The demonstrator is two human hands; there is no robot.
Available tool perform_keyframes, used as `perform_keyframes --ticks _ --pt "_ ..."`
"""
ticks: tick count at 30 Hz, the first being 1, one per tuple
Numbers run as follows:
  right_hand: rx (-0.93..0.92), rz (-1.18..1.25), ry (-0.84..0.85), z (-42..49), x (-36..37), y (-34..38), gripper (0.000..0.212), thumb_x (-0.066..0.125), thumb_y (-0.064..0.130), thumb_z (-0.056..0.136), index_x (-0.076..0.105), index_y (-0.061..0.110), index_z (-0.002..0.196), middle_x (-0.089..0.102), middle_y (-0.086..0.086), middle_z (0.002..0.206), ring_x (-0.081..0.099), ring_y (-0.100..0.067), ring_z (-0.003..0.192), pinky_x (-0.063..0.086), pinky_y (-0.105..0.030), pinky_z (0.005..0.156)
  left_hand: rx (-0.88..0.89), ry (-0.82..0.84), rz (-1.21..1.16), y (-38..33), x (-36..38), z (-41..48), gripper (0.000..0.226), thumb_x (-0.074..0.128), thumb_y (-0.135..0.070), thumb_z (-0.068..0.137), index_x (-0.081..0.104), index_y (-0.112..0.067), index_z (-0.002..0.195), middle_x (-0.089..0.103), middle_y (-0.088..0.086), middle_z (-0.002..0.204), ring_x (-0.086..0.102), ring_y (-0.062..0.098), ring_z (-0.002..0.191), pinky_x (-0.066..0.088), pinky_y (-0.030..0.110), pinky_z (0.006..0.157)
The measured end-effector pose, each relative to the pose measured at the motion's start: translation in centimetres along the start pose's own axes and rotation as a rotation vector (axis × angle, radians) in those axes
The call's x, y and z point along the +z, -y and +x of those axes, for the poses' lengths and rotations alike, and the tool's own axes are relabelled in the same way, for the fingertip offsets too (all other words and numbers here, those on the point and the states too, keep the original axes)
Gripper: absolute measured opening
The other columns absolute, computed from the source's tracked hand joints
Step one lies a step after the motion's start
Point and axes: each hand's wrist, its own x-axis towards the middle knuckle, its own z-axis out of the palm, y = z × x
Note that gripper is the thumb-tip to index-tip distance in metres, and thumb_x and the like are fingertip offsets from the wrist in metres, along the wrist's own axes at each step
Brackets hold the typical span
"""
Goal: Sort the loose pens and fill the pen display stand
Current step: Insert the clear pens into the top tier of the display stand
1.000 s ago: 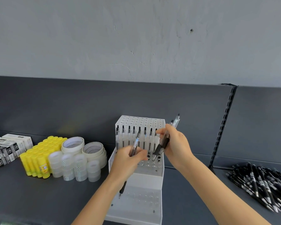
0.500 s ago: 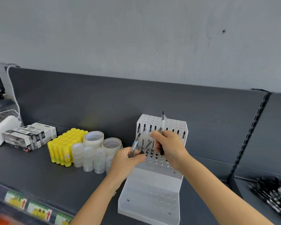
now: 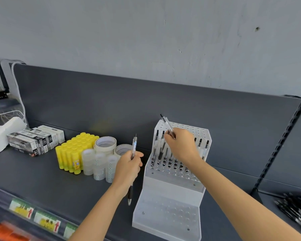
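My left arm reaches in from the lower edge, the left hand (image 3: 128,166) fisted around a clear-barrelled pen (image 3: 134,145) held upright beside the pen display stand (image 3: 170,190). Its clicker end rises above the thumb and its tip pokes out below the wrist.

My right arm crosses from the lower right. The right hand (image 3: 181,146) hovers over the stand's rear rack and pinches a second pen (image 3: 166,123), which tilts up and to the left out of the fingertips.

A row of racked pens (image 3: 156,143) stands upright behind my knuckles, and several are hidden by the hand. I cannot tell whether the pinched pen's lower end sits in a hole. The loose pens (image 3: 297,211) lie blurred on the shelf (image 3: 42,180), cut off at the right edge.
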Motion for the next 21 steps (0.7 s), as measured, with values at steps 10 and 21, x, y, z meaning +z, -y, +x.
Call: perform_keyframes --ticks 10,21 --pt "0.019 -0.058 0.028 -0.1 2.0 -0.4 0.016 0.059 0.016 0.088 0.05 0.009 0.076 0.048 0.002 0.063 0.044 -0.017 0.058 0.044 -0.032 0.057 0.034 0.034 -0.017 -0.4 0.4 0.2 0.016 0.053 -0.017 0.095 0.063 -0.009 0.087 0.055 0.001 0.06 0.038 0.01 0.046 0.03 0.02 0.039" --pt "0.263 0.72 0.067 -2.7 -1.1 0.2 0.031 0.045 0.026 0.095 0.07 0.011 0.085 0.072 -0.002 0.09 0.062 -0.015 0.085 0.048 -0.032 0.078 0.15 0.236 -0.057 -3.1 1.8 -1.4 0.011 0.066 -0.021 0.087 0.072 -0.015 0.081 0.06 -0.005 0.06 0.038 0.002 0.04 0.029 0.015 0.042"
